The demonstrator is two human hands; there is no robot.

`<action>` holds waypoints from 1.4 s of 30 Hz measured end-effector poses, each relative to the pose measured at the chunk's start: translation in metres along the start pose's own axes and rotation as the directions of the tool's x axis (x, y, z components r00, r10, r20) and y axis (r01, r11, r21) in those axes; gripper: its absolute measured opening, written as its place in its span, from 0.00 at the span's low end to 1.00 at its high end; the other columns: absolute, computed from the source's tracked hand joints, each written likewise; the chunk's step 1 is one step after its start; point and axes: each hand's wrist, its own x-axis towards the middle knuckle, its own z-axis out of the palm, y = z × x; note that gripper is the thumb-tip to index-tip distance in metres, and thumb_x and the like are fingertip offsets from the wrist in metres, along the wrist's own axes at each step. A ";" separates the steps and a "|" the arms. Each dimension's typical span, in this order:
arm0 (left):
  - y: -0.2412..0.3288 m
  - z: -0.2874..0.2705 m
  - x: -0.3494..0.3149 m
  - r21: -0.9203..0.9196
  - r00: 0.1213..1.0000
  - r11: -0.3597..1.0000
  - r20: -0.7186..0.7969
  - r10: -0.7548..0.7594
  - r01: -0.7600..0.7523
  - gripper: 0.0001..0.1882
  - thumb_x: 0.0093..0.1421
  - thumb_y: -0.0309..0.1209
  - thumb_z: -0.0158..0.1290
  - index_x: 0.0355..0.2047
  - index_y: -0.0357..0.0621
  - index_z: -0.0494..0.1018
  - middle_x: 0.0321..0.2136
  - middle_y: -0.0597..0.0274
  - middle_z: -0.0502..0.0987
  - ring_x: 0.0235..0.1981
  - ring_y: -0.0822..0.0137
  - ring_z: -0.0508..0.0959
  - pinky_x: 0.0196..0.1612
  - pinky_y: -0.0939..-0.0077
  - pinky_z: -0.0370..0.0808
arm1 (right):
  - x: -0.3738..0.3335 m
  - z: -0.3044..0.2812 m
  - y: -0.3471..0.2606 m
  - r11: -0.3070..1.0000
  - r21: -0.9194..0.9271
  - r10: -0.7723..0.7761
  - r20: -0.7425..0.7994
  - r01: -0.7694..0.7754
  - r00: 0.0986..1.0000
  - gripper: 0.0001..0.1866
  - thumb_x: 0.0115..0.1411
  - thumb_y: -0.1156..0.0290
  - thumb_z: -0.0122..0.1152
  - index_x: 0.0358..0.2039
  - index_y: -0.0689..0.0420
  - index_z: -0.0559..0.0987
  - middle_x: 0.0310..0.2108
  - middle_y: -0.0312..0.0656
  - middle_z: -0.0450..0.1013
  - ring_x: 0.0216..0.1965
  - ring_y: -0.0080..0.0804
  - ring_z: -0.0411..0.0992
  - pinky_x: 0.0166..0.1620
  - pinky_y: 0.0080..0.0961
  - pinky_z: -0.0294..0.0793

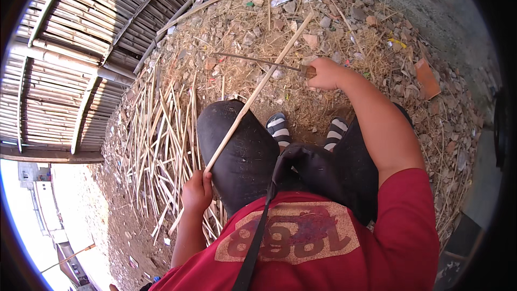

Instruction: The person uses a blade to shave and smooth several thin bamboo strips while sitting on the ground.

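Note:
My left hand (pixel 197 191) grips the near end of a long pale bamboo stick (pixel 257 90). The stick runs up and to the right across my left knee, out over the rubble. My right hand (pixel 325 73) is closed on the wooden handle of a long thin blade (pixel 253 60). The blade points left and its edge meets the stick about two thirds along it. I am seated, with dark trousers and striped sandals (pixel 278 127) below.
A heap of split bamboo strips (pixel 159 134) lies on the ground to my left. A bamboo fence (pixel 70 48) stands beyond it. Stones, dry straw and litter (pixel 280 0) cover the ground ahead. A black strap crosses my red shirt.

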 end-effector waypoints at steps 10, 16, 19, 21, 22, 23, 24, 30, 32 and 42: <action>-0.002 0.006 0.001 0.041 0.998 0.998 -0.055 0.040 -0.038 0.17 0.69 0.40 0.49 0.27 0.41 0.67 0.19 0.42 0.75 0.22 0.37 0.76 0.24 0.45 0.70 | 0.013 0.011 0.012 0.994 -0.066 -0.083 0.065 0.087 0.994 0.16 0.47 0.64 0.64 0.35 0.61 0.81 0.24 0.49 0.77 0.28 0.46 0.77 0.35 0.38 0.75; -0.002 0.001 -0.001 0.065 0.998 0.997 -0.036 0.054 -0.052 0.17 0.69 0.40 0.49 0.27 0.42 0.67 0.18 0.44 0.74 0.21 0.39 0.76 0.24 0.46 0.70 | 0.001 0.019 -0.013 0.984 -0.045 -0.174 -0.054 0.172 0.983 0.18 0.46 0.64 0.62 0.36 0.60 0.82 0.31 0.53 0.79 0.36 0.49 0.79 0.41 0.41 0.77; -0.007 0.002 0.000 0.015 0.998 0.998 -0.010 0.055 -0.055 0.17 0.69 0.40 0.50 0.27 0.42 0.67 0.18 0.44 0.74 0.21 0.39 0.76 0.24 0.46 0.69 | -0.002 0.016 -0.021 0.949 -0.186 -0.236 0.111 0.254 0.965 0.19 0.45 0.64 0.63 0.37 0.61 0.80 0.32 0.55 0.79 0.37 0.53 0.78 0.41 0.42 0.76; -0.005 -0.002 0.001 0.025 0.999 0.999 0.009 0.041 -0.042 0.17 0.68 0.40 0.50 0.27 0.41 0.67 0.18 0.44 0.74 0.22 0.38 0.76 0.25 0.46 0.69 | 0.004 0.013 0.006 0.968 -0.174 -0.175 0.046 0.180 0.984 0.18 0.45 0.63 0.64 0.35 0.62 0.80 0.31 0.55 0.79 0.36 0.51 0.78 0.40 0.41 0.76; -0.004 -0.003 0.004 0.025 0.999 0.999 0.005 0.036 -0.036 0.17 0.68 0.41 0.50 0.27 0.41 0.67 0.18 0.44 0.74 0.22 0.38 0.76 0.25 0.46 0.70 | 0.006 0.006 0.010 0.991 -0.097 -0.089 0.019 0.090 0.996 0.18 0.45 0.63 0.64 0.34 0.62 0.80 0.31 0.55 0.79 0.36 0.50 0.78 0.40 0.41 0.76; -0.001 -0.005 0.006 0.015 1.000 1.000 0.004 0.025 -0.025 0.18 0.68 0.41 0.50 0.26 0.41 0.67 0.18 0.43 0.74 0.23 0.37 0.76 0.26 0.46 0.69 | 0.008 -0.001 0.014 1.000 -0.015 0.000 -0.002 0.000 1.000 0.18 0.45 0.63 0.64 0.34 0.62 0.80 0.32 0.55 0.79 0.37 0.49 0.78 0.41 0.41 0.76; 0.001 -0.007 0.005 0.011 1.000 1.000 0.012 0.020 -0.020 0.18 0.68 0.41 0.50 0.26 0.40 0.67 0.18 0.43 0.74 0.23 0.37 0.76 0.26 0.46 0.69 | 0.007 -0.005 0.012 0.993 0.070 0.093 -0.008 -0.092 0.996 0.18 0.45 0.62 0.64 0.34 0.62 0.80 0.32 0.55 0.79 0.37 0.49 0.78 0.41 0.41 0.76; -0.002 -0.012 0.004 -0.110 0.995 0.994 0.097 0.015 -0.005 0.20 0.70 0.40 0.49 0.25 0.38 0.66 0.18 0.41 0.73 0.23 0.36 0.74 0.26 0.48 0.68 | -0.004 0.028 -0.040 0.923 -0.179 -0.330 0.087 0.340 0.940 0.17 0.47 0.62 0.65 0.35 0.60 0.80 0.29 0.50 0.78 0.34 0.44 0.78 0.38 0.40 0.75; -0.001 -0.017 0.007 -0.138 0.989 0.990 0.145 0.020 0.000 0.20 0.70 0.40 0.47 0.25 0.38 0.67 0.18 0.41 0.72 0.23 0.36 0.74 0.26 0.50 0.68 | -0.002 0.031 -0.031 0.930 -0.169 -0.307 0.130 0.326 0.943 0.18 0.47 0.61 0.66 0.36 0.60 0.80 0.29 0.48 0.78 0.34 0.43 0.77 0.39 0.39 0.74; 0.001 -0.025 0.009 -0.082 0.987 0.997 0.158 0.012 0.001 0.20 0.71 0.38 0.44 0.25 0.37 0.68 0.19 0.38 0.72 0.24 0.34 0.74 0.28 0.46 0.68 | -0.001 0.027 -0.029 0.908 -0.191 -0.359 0.100 0.372 0.928 0.17 0.48 0.62 0.68 0.33 0.63 0.79 0.24 0.46 0.76 0.27 0.39 0.75 0.34 0.37 0.73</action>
